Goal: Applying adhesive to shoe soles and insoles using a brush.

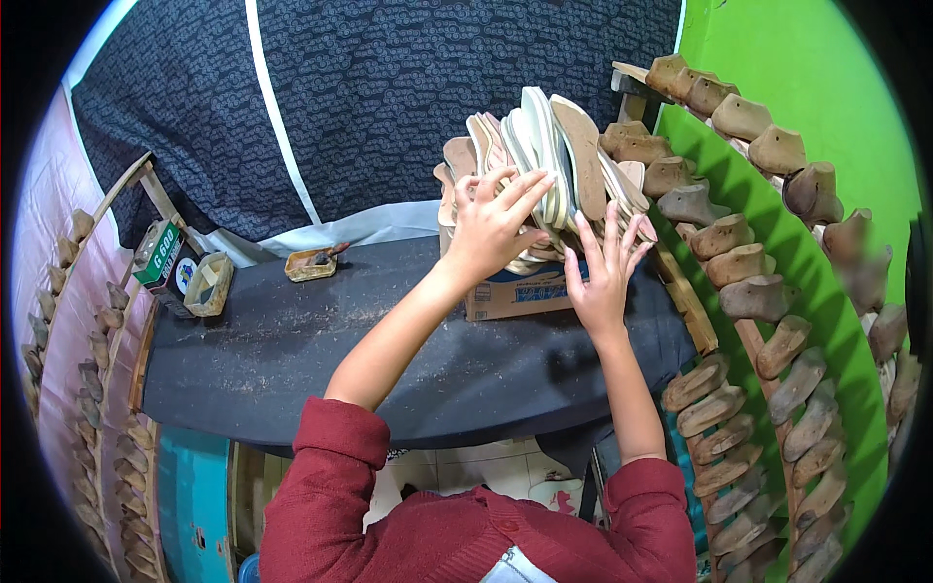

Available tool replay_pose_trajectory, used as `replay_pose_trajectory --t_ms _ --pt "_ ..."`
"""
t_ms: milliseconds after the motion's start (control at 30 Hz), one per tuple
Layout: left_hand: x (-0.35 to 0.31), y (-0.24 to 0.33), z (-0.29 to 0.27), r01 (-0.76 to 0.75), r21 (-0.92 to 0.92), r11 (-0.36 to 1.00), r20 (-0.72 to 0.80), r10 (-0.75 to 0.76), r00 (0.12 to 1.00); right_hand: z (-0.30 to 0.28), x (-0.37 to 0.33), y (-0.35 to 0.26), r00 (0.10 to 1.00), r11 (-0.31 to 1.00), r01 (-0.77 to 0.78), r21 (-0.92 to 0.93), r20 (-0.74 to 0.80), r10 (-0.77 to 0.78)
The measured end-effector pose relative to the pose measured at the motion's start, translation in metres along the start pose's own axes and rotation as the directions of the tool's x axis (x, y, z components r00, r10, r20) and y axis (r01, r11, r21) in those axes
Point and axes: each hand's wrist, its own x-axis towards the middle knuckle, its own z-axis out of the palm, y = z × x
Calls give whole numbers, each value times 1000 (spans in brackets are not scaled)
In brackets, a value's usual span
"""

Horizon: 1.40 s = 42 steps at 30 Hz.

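Observation:
A cardboard box point(520, 303) stands at the far right of the dark-covered table. Shoe soles point(530, 126) in white, grey, beige and pink are packed in it on edge, rising well above its rim. My left hand point(491, 222) lies against the near left side of the soles, its fingers spread. At the near right corner, my right hand point(604, 267) rests with fingers apart, the fingertips at the lower soles. Neither hand is closed round a sole. A brown-faced sole point(580, 146) leans at the right of the bunch. My palms hide part of the lower soles.
Wooden shoe lasts point(743, 262) line slanted racks on the right, with more lasts point(89, 379) on racks at the left. A green and black can point(160, 260), a pale open container point(209, 284) and a small tray point(293, 272) with a brush sit on the table point(292, 355).

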Motion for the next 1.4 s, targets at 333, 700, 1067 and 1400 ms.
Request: replay_pose_trajectory --t_ms 333,700,1067,1400 --pt "14 -11 1 -130 33 991 45 128 991 11 21 10 996 995 86 47 -41 -84" --pt "18 -16 0 -241 81 967 44 238 970 19 23 14 992 990 102 101 -81 -94" --pt "31 -34 -25 -149 35 988 -26 150 988 22 19 14 992 990 98 106 -84 -89" --pt "31 -45 -26 -98 2 995 -154 97 983 17 19 7 997 987 67 146 -52 -60"
